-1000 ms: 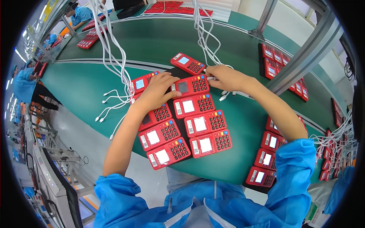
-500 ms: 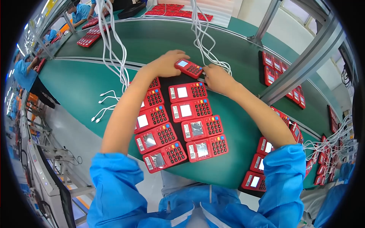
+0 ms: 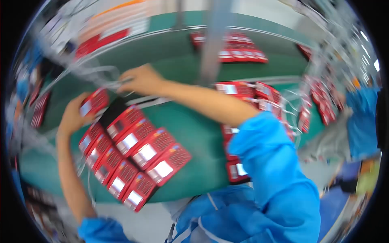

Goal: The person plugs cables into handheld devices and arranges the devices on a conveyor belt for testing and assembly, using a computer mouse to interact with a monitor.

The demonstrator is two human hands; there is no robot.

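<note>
Left hand [image 3: 73, 114] holds a red terminal [image 3: 98, 100], any writing blurred beyond reading

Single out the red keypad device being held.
The red keypad device in the left hand, at the group's far end; the two columns of red devices lie unheld.

Brightly lit; heavy motion blur thruout, fisheye bend @ rim, ovhd lamps [image 3: 376, 65] glaring upper R.
</note>
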